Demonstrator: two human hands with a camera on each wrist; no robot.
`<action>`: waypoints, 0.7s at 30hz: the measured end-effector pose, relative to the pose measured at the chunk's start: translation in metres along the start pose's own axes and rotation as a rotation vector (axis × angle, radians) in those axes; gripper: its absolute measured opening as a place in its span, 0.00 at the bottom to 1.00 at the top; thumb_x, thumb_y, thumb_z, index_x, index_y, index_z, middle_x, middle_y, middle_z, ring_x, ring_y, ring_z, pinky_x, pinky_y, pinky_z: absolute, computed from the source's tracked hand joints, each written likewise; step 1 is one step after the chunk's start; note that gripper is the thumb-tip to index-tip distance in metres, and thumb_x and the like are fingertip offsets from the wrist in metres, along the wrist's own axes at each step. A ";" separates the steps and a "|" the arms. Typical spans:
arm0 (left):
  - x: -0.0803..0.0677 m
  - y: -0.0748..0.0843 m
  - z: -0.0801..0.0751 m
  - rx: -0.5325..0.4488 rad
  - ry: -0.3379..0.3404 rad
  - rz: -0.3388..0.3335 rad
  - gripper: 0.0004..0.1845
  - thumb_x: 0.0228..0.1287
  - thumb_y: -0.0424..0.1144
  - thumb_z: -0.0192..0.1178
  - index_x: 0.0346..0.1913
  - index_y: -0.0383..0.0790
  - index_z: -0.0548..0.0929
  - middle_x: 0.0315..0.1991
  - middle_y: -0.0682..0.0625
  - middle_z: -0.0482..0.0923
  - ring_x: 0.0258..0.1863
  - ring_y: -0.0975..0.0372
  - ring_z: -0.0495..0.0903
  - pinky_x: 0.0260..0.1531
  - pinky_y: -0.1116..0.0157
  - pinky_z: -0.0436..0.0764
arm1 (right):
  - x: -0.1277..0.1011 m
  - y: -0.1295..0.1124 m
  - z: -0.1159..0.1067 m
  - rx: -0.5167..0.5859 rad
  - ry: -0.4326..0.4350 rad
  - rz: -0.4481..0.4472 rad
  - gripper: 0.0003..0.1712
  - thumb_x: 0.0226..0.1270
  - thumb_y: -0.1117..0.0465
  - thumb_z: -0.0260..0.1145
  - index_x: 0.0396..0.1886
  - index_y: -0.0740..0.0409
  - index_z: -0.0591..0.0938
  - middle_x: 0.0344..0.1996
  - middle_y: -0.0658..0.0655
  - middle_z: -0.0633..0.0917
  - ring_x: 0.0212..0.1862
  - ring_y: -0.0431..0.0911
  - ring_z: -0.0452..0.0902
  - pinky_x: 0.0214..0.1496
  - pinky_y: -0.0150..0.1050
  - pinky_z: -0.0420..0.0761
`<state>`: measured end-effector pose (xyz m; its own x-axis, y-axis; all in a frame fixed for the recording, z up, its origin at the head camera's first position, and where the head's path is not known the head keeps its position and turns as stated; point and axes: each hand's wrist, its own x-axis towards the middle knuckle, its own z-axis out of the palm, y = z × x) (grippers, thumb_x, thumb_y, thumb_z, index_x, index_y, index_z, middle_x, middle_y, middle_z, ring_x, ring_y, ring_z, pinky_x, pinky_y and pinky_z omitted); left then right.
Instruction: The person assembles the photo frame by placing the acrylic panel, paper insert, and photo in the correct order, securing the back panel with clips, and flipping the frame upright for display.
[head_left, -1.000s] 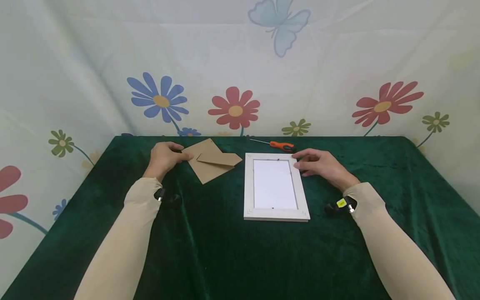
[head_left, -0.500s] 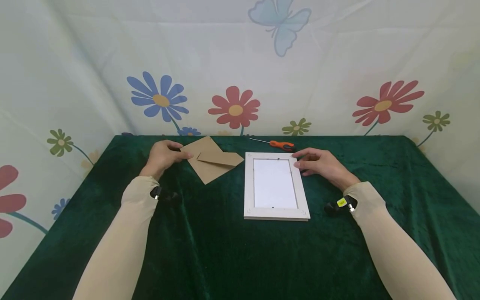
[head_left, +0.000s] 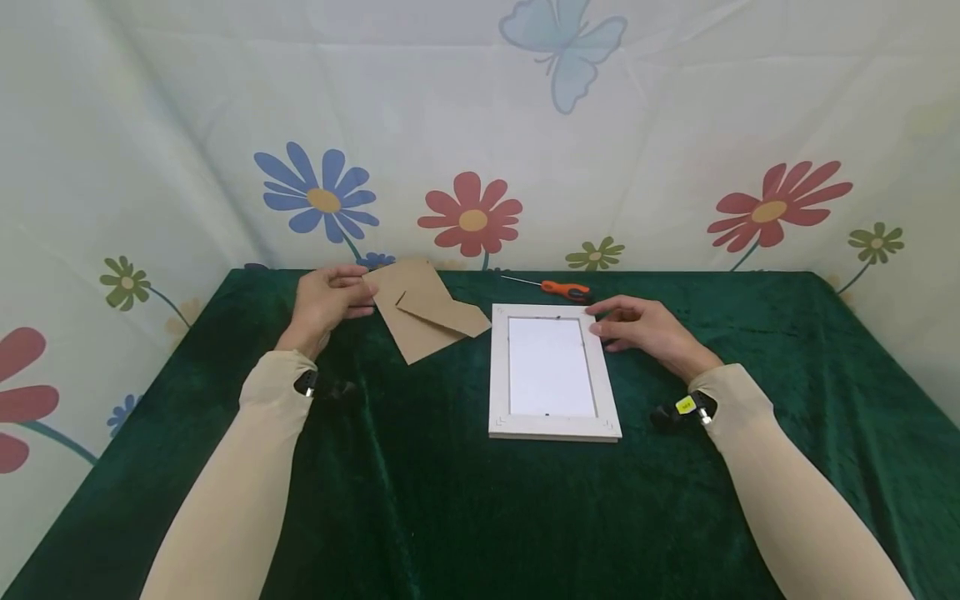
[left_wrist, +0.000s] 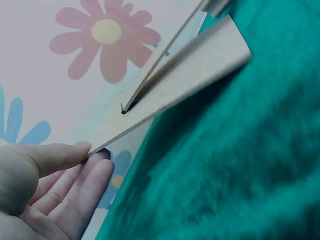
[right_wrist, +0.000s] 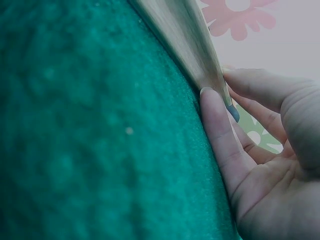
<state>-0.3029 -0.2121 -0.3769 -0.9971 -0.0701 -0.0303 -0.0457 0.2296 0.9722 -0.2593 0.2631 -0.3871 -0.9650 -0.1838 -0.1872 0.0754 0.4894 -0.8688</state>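
Note:
My left hand (head_left: 326, 304) pinches the left corner of a brown picture frame backing board (head_left: 412, 333) between thumb and fingers. In the left wrist view the board (left_wrist: 165, 95) is tilted, with its hinged stand leg (left_wrist: 157, 60) sticking out from its face. To the right lies a white picture frame (head_left: 555, 427) with a pale panel in its opening. My right hand (head_left: 641, 329) holds the frame's upper right corner. Close up in the right wrist view, thumb and fingers lie about the frame's edge (right_wrist: 185, 45); part of their contact is hidden.
A screwdriver (head_left: 562, 289) with an orange and black handle lies behind the frame, near the far edge of the table. Dark green velvety cloth (head_left: 480, 517) covers the table. Behind it hangs a white curtain (head_left: 420, 100) printed with flowers and a butterfly.
My left hand has raised the backing board's far left side, so the board tilts more and its stand leg swings lower. My right hand and the frame stay in place.

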 end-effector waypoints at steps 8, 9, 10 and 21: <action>-0.003 0.011 0.004 -0.066 0.027 0.062 0.22 0.75 0.35 0.68 0.68 0.36 0.80 0.55 0.41 0.84 0.44 0.60 0.89 0.46 0.63 0.87 | 0.000 0.000 0.001 -0.002 0.005 0.007 0.34 0.72 0.47 0.75 0.72 0.52 0.79 0.63 0.62 0.79 0.58 0.56 0.79 0.56 0.38 0.85; -0.003 0.013 0.004 -0.071 0.029 0.066 0.22 0.75 0.35 0.68 0.67 0.36 0.80 0.55 0.41 0.84 0.44 0.60 0.89 0.46 0.63 0.87 | 0.000 0.000 0.001 -0.002 0.004 0.007 0.34 0.72 0.47 0.75 0.72 0.52 0.79 0.63 0.62 0.79 0.58 0.56 0.79 0.56 0.38 0.85; -0.004 0.015 0.004 -0.075 0.031 0.071 0.22 0.74 0.35 0.68 0.67 0.36 0.80 0.54 0.41 0.84 0.44 0.60 0.89 0.46 0.62 0.87 | 0.000 0.000 0.001 -0.001 0.004 0.006 0.33 0.73 0.47 0.75 0.72 0.52 0.79 0.63 0.62 0.79 0.58 0.56 0.79 0.55 0.38 0.85; -0.011 0.033 0.007 -0.096 0.045 0.143 0.20 0.72 0.34 0.70 0.64 0.37 0.83 0.51 0.42 0.84 0.42 0.58 0.90 0.44 0.62 0.88 | 0.001 0.000 0.001 0.010 -0.003 0.003 0.32 0.74 0.48 0.74 0.72 0.52 0.79 0.62 0.63 0.79 0.59 0.57 0.79 0.54 0.37 0.86</action>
<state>-0.2943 -0.1972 -0.3457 -0.9892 -0.0872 0.1181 0.1045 0.1471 0.9836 -0.2597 0.2622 -0.3873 -0.9639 -0.1848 -0.1916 0.0811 0.4817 -0.8726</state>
